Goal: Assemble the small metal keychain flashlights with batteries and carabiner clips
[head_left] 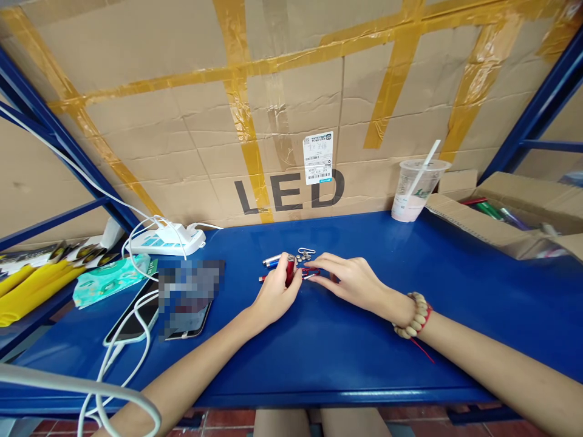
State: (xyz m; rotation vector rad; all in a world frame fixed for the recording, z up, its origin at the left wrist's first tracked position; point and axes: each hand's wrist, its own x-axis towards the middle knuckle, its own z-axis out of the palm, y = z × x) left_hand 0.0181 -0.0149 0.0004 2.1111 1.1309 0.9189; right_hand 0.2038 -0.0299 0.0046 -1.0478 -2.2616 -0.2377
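Observation:
My left hand (277, 292) is closed round a small dark red cylinder (290, 269), held upright on the blue table (346, 352). My right hand (350, 280) lies over another small red and silver piece (311, 274) just right of it, fingers stretched toward it and touching it. A silver and blue tube (272, 260) lies just behind my left hand. A heap of small round metal parts (302, 257) and a wire clip (306, 249) sit behind the fingers. A bead bracelet (415, 315) is on my right wrist.
A taped cardboard sheet marked LED (291, 121) walls the back. A plastic cup with a straw (416, 189) and an open carton of pens (505, 218) stand at right. At left lie two phones (150, 315) on white cables, a power strip (166, 241), a tissue pack (112, 280) and yellow packets (31, 285).

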